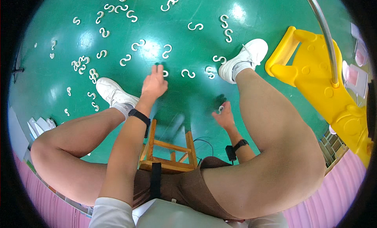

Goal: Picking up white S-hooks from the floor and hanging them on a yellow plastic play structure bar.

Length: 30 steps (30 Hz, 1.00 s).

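Pinching a small white S-shaped hook (221, 109) in its grip, the right hand (224, 118) hangs above the glossy green floor (271, 15). The left hand (154, 85) extends its fingers beside a second white S-shaped hook (165, 74), partly hidden by them; its thumb is out of sight, so I cannot tell whether that grip is spread or pressed together. Loose white S-shaped hooks (188, 73) lie scattered beyond.

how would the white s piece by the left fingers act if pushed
The white piece is probably stiff, as its neighbours share the same neat curve. It may slide easily, since the green floor looks glossy. It looks thin, so perhaps light.
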### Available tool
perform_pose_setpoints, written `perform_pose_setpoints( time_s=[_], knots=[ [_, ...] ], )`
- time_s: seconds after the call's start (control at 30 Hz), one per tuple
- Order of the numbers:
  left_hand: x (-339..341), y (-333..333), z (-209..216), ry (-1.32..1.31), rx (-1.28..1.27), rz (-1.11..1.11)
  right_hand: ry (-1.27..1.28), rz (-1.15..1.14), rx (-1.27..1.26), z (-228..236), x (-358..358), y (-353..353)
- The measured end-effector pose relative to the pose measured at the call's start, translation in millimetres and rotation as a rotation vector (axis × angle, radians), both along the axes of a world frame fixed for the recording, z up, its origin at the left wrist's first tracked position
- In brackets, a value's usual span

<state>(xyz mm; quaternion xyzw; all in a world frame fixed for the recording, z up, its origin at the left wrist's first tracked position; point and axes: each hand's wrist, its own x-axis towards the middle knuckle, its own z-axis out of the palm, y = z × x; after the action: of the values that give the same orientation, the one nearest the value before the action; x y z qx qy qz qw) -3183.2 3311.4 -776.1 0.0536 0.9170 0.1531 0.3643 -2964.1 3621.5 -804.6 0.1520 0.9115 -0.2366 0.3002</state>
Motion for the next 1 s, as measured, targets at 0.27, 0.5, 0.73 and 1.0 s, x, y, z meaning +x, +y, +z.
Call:
perform_pose_setpoints(
  time_s=[0.27, 0.5, 0.73, 1.0],
  knots=[
    [10.6, 62.4, -12.8, 0.101, 0.172, -0.257, -0.268, -1.209, -0.959, 69.7, -3.0, 47.9],
    [-9.2, 83.2, -11.4, 0.079, 0.043, -0.333, -0.058, -1.353, -1.048, 162.8, -8.7, 83.1],
    [-11.8, 78.9, 12.6, 0.072, 0.203, -0.106, 0.328, -1.144, -0.751, 259.2, -31.8, 111.0],
    [-78.9, 49.5, 105.0, 0.217, 0.336, 0.202, 0.824, -0.895, -0.9, 398.9, -93.8, 91.7]
  ],
)
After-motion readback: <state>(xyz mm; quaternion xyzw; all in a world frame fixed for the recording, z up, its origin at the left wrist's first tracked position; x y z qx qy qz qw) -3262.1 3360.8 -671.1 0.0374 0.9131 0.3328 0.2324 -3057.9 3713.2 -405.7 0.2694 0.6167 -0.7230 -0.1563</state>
